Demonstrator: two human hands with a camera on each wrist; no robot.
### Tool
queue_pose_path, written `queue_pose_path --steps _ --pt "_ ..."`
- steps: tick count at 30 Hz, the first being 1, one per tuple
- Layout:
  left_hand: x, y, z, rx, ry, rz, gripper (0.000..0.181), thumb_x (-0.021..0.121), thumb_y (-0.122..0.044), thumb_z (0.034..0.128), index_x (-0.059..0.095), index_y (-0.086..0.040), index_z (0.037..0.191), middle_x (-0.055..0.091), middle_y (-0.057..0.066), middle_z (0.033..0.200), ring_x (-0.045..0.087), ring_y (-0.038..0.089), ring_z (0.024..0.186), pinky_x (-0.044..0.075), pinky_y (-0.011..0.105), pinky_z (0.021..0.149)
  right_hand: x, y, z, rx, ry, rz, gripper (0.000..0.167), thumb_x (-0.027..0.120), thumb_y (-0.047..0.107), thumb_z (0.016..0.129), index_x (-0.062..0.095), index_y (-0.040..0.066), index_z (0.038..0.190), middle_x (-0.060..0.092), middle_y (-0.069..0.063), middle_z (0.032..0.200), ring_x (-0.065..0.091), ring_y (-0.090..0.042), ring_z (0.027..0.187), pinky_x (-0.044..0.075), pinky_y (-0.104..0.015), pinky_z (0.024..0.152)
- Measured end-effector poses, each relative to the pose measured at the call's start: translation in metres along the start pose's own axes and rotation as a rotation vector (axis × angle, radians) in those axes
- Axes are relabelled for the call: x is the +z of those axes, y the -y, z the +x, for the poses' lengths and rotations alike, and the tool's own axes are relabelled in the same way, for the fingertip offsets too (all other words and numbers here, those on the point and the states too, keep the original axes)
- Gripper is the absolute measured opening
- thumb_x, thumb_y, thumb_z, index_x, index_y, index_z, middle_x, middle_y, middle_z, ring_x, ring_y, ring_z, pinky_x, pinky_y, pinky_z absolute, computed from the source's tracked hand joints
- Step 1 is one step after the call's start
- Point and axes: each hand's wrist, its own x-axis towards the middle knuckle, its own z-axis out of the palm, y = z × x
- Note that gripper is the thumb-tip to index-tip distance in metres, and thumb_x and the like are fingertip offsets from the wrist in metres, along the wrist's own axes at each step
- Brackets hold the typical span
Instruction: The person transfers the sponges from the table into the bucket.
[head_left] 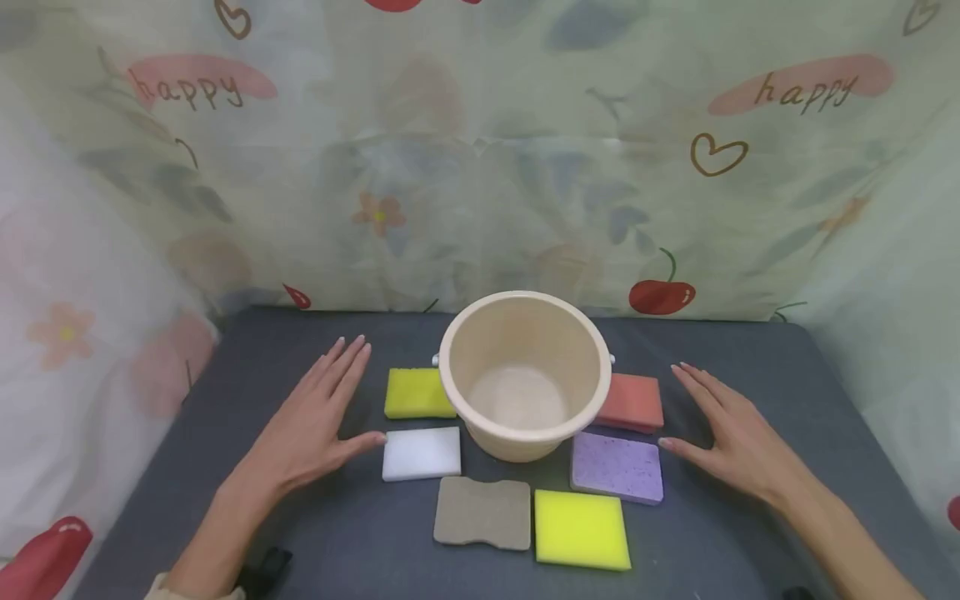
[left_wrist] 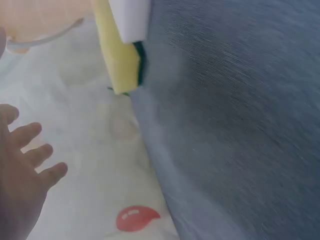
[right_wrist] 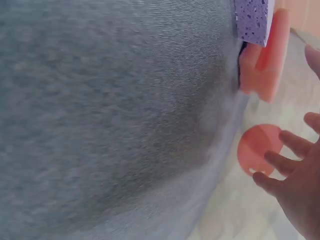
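Note:
A cream bucket (head_left: 517, 450) stands upright with nothing visible inside. Around it lie a yellow-green sponge (head_left: 418, 394) and a white sponge (head_left: 422, 454) at left, a red sponge (head_left: 632, 403) and a purple sponge (head_left: 617, 467) at right, and a grey sponge (head_left: 482, 513) and a bright yellow sponge (head_left: 582, 530) in front. My left hand (head_left: 303, 425), also in the left wrist view (left_wrist: 22, 170), has straight fingers and holds nothing; its thumb tip is beside the white sponge. My right hand (head_left: 738, 442), empty with extended fingers, is right of the purple sponge (right_wrist: 252, 21).
A dark grey cloth (head_left: 345, 542) covers the table. Behind it and along both sides hangs a pale curtain (head_left: 480, 183) with cherries, flowers and hearts. The bucket's rim rises above the sponges and hides part of the yellow-green and red ones.

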Motion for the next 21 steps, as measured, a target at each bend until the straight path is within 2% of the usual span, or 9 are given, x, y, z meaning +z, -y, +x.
queue_pose_path --steps 4,7,11,14,21 --pt "-0.005 -0.007 0.007 0.041 -0.017 -0.086 0.118 0.075 -0.063 0.0771 0.003 -0.022 0.161 0.007 0.002 0.167 0.011 0.032 0.151 0.025 0.060 0.113 0.000 0.003 0.008 -0.014 0.027 0.050 0.104 0.076 0.062 0.077 0.027 0.021 0.158 0.036 -0.018 0.154 0.037 -0.045 0.134 0.035 -0.071 0.100" --pt "-0.007 -0.012 0.012 0.046 -0.006 -0.142 0.117 0.072 -0.066 0.0783 0.001 -0.023 0.161 0.009 0.003 0.167 0.013 0.032 0.151 0.028 0.061 0.111 0.000 0.004 0.014 -0.023 0.038 0.082 0.105 0.077 0.062 0.076 0.028 0.020 0.158 0.036 -0.018 0.153 0.037 -0.044 0.134 0.035 -0.070 0.100" --pt "-0.008 -0.018 0.016 0.045 -0.012 -0.174 0.116 0.065 -0.074 0.0784 0.000 -0.024 0.161 0.011 0.002 0.166 0.015 0.028 0.151 0.029 0.059 0.112 0.001 0.005 0.021 -0.047 0.046 0.113 0.103 0.080 0.058 0.076 0.030 0.021 0.157 0.038 -0.018 0.151 0.038 -0.043 0.133 0.037 -0.069 0.100" --pt "-0.008 -0.022 0.020 0.058 -0.019 -0.195 0.114 0.064 -0.074 0.0788 0.001 -0.026 0.161 0.011 0.000 0.166 0.017 0.027 0.150 0.031 0.057 0.112 0.003 0.006 0.024 -0.068 0.045 0.133 0.100 0.082 0.053 0.076 0.032 0.020 0.156 0.040 -0.018 0.150 0.039 -0.042 0.133 0.038 -0.068 0.100" --pt "-0.015 -0.029 0.029 0.036 0.029 -0.354 0.108 0.069 -0.066 0.0811 0.005 -0.031 0.161 0.013 -0.003 0.165 0.023 0.027 0.148 0.033 0.060 0.109 0.007 0.009 0.031 -0.050 0.085 0.178 0.096 0.081 0.052 0.078 0.035 0.017 0.155 0.042 -0.018 0.148 0.041 -0.041 0.132 0.040 -0.068 0.098"
